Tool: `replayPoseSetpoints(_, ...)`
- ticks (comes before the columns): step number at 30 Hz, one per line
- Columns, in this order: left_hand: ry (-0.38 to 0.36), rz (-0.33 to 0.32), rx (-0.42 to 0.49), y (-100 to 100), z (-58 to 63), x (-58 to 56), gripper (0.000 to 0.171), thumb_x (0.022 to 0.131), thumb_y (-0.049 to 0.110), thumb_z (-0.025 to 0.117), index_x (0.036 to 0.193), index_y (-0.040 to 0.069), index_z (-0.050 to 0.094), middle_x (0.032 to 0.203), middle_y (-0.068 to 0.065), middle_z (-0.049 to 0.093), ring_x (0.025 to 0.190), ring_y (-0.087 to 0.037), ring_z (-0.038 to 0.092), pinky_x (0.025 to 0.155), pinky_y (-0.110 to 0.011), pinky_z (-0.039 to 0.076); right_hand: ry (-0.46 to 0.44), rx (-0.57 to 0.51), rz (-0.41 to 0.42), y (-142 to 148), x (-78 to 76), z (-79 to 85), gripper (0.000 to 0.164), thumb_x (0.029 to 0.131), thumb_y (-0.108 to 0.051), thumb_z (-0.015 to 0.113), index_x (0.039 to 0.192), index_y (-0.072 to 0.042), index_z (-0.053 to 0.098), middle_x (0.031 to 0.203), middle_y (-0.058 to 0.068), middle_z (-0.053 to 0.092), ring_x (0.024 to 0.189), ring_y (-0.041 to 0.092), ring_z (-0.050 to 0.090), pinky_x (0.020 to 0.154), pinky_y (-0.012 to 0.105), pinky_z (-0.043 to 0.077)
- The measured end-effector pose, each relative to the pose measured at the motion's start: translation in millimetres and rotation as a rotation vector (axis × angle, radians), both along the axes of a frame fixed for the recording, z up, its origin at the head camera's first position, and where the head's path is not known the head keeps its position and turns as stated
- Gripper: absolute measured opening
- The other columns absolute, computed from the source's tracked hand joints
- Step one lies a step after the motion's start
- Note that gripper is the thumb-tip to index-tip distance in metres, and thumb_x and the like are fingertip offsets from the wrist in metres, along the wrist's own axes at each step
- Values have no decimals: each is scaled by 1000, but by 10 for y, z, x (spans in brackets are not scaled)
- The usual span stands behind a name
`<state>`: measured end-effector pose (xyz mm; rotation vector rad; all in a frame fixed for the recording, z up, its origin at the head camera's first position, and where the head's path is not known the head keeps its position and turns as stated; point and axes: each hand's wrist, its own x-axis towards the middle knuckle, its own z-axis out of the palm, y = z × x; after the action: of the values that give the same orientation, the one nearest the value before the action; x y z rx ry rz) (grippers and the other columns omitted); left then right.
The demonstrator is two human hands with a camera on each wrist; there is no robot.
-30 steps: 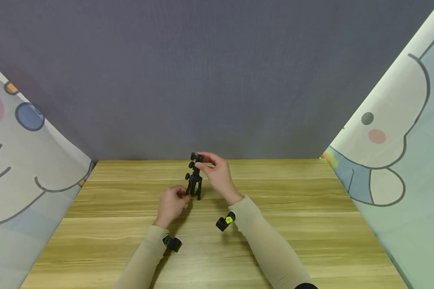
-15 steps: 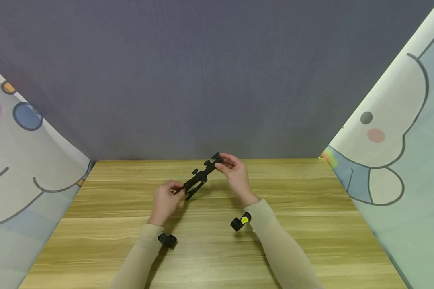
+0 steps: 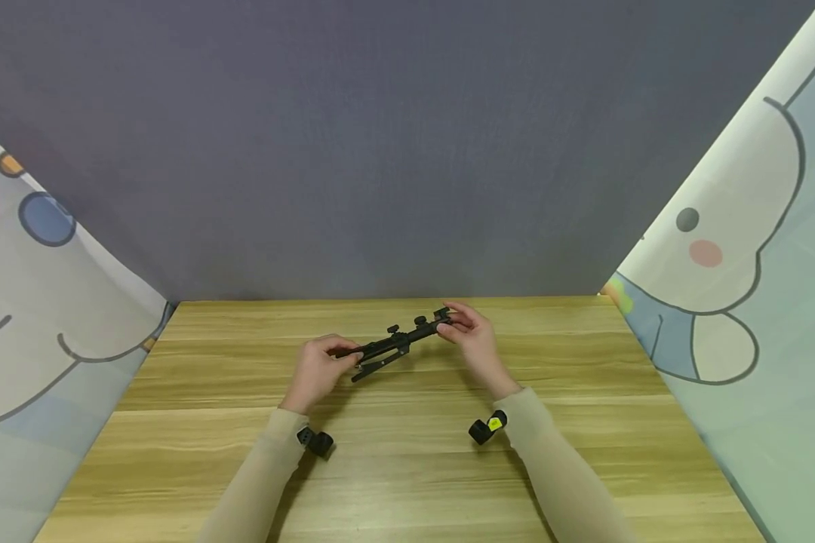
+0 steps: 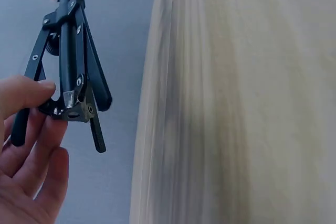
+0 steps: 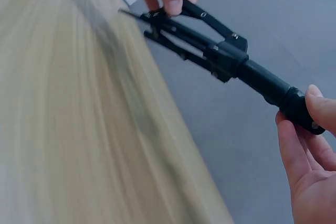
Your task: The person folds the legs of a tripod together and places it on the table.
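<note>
A small black tripod [image 3: 401,342] lies nearly sideways between both hands, its legs toward the left and its head toward the right. My left hand [image 3: 318,368] pinches it at the leg end; in the left wrist view the thumb and fingers close on one leg [image 4: 34,62] by the lower brace. With thumb and fingers, my right hand [image 3: 477,343] grips the head end. The right wrist view shows the tripod's centre tube [image 5: 262,80] running from that grip to the partly spread legs. Two knobs [image 3: 420,320] stick up along its upper side.
The tripod is held over a wood-grain table [image 3: 407,467], near its back edge. Behind rises a dark grey panel [image 3: 394,151]. Cartoon-printed sheets [image 3: 740,249] stand at the left and right sides. Each wrist carries a small black camera [image 3: 481,431].
The tripod has tipped from upright to nearly sideways, its head swinging right and down with my right hand. My left hand stays by the legs, shifted slightly left.
</note>
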<state>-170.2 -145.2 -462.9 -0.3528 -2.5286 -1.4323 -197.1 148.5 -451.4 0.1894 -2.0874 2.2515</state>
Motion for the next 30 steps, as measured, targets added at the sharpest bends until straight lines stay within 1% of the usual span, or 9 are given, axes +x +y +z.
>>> replayPoseSetpoints(4,-7,-39,9,51,11,-64,11,83,10,82,91,18,80,92,4,74,83,-14,67,73,-35,55,-36,80,-33,133,9,-79,47,88,0,75,132,-3,61,107,11,61,95,16,63,81,27,56)
replayPoseSetpoints(7,-13,-59,-12,97,18,-113,11,84,14,82,92,19,80,94,6,73,84,-14,67,74,-37,55,-47,138,-46,226,11,-149,46,87,-3,77,131,-4,62,106,11,62,96,17,62,80,24,55)
replayPoseSetpoints(9,-23,-71,-28,127,18,-141,10,84,15,83,92,21,80,94,8,73,85,-13,67,77,-39,55,-53,166,-45,286,19,-195,46,87,-4,77,130,-2,61,106,12,63,97,16,62,80,24,55)
replayPoseSetpoints(11,-31,-81,-37,155,5,-172,10,84,16,83,91,22,80,93,9,73,85,-13,66,79,-39,55,-68,163,-35,337,32,-236,47,87,-2,77,130,1,59,105,13,63,95,16,62,80,24,55)
replayPoseSetpoints(16,-51,-114,-10,214,-54,-245,11,83,15,83,90,23,80,92,11,72,85,-12,66,81,-40,55,-107,166,-17,426,67,-306,49,86,1,76,130,9,56,103,14,64,91,13,61,78,22,55)
replayPoseSetpoints(21,-73,-139,2,255,-112,-302,11,84,15,83,89,24,80,92,11,72,88,-12,66,82,-40,55,-118,202,4,495,59,-361,52,84,4,77,130,11,55,112,17,63,99,14,60,81,20,53)
replayPoseSetpoints(25,-86,-140,-14,271,-166,-336,12,84,14,82,88,25,80,90,11,72,83,-12,66,75,-38,55,-132,263,44,542,50,-387,51,84,5,77,130,10,57,117,20,63,105,24,62,81,21,54)
replayPoseSetpoints(28,-102,-136,-16,283,-196,-346,12,83,12,83,88,23,80,90,8,72,73,-14,65,65,-35,55,-118,332,58,552,48,-415,46,84,5,76,127,7,60,118,22,64,108,33,63,82,26,55)
replayPoseSetpoints(30,-117,-133,-8,291,-210,-348,11,83,12,83,87,21,80,90,6,72,66,-15,65,59,-33,55,-102,394,47,549,40,-445,43,84,3,77,125,5,63,117,21,66,109,35,63,85,30,55)
